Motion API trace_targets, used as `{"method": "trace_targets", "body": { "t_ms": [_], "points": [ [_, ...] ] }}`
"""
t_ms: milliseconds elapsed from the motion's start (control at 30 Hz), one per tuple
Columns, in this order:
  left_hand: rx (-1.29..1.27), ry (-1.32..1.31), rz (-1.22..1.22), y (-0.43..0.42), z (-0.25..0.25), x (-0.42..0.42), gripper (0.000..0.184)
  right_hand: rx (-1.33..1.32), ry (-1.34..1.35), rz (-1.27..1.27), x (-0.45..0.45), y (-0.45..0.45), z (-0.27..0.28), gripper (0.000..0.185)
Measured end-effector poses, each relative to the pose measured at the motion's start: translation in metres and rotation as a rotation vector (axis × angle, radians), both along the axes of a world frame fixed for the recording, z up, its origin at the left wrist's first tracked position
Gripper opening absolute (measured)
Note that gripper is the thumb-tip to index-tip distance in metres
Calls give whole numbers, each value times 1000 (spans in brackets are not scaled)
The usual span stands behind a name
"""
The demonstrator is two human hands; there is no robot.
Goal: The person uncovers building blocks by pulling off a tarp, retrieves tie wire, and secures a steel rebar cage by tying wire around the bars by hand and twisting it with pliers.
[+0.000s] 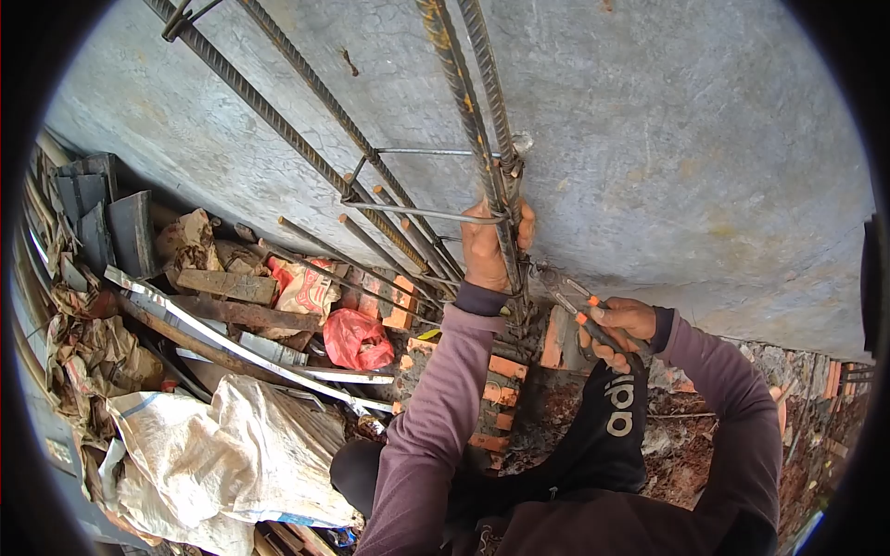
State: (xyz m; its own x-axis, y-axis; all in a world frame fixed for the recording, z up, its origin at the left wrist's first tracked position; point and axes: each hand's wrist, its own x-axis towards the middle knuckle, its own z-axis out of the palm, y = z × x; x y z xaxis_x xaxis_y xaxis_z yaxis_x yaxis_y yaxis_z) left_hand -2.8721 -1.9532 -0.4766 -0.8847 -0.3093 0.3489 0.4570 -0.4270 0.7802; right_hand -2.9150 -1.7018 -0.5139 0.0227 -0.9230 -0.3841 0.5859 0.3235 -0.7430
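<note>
Our left hand [484, 250] is wrapped around the upright steel bars [461, 93] beside the grey wall [667, 139], just below a wire hoop [422, 212]; we judge that this grip keeps them from swaying. The bars stand near the brickwork [501, 394], where their lower ends crowd together. In our right hand [626, 324] we clasp the pliers [582, 318] by their 2 handles, probably so that we can work them single-handed. Their tips point towards the foot of the bars, but we cannot tell whether they touch.
</note>
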Motion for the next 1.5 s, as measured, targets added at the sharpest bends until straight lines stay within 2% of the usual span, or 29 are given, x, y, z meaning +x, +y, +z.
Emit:
{"method": "trace_targets", "body": {
  "t_ms": [67,233,433,533,633,667,767,800,900,933,1033,1133,1233,1267,1367,1467,1500],
  "points": [
    [-23,-2,18,0,1,2,45,-97,-270,-80,25,-3,-12,41],
    [-18,0,42,2,1,2,45,-60,-249,-272,67,-12,-8,38],
    [7,22,36,2,-1,0,47,-110,-105,-283,73,-19,-10,27],
    [-23,11,47,2,1,1,44,175,181,-212,63,-11,16,30],
    [-8,30,13,1,2,0,44,66,1241,-442,52,4,7,39],
    [0,-3,-7,-1,-1,-1,45,125,1552,-420,51,9,20,48],
    [-6,25,15,2,2,1,44,293,2235,-416,46,15,28,53],
    [-8,30,15,1,0,0,44,226,2344,-431,41,14,26,41],
    [8,15,8,2,1,1,43,451,852,-132,31,3,32,30],
    [15,28,13,4,1,2,45,381,774,-170,30,4,25,38],
    [20,55,39,3,2,0,48,316,690,-86,11,7,20,36],
    [9,37,33,3,1,-2,48,162,33,-126,29,6,19,31],
    [11,45,36,2,3,-3,47,-47,-185,-58,38,4,-6,25],
    [20,41,33,2,4,-2,47,-32,44,-33,33,4,-3,22],
    [39,42,15,2,0,-2,44,94,577,-212,32,18,-1,27],
    [73,50,-20,1,-3,-3,42,119,1856,-449,56,15,25,42],
    [89,49,-34,1,-4,-3,41,96,1989,-497,55,19,24,45]
  ]
}}
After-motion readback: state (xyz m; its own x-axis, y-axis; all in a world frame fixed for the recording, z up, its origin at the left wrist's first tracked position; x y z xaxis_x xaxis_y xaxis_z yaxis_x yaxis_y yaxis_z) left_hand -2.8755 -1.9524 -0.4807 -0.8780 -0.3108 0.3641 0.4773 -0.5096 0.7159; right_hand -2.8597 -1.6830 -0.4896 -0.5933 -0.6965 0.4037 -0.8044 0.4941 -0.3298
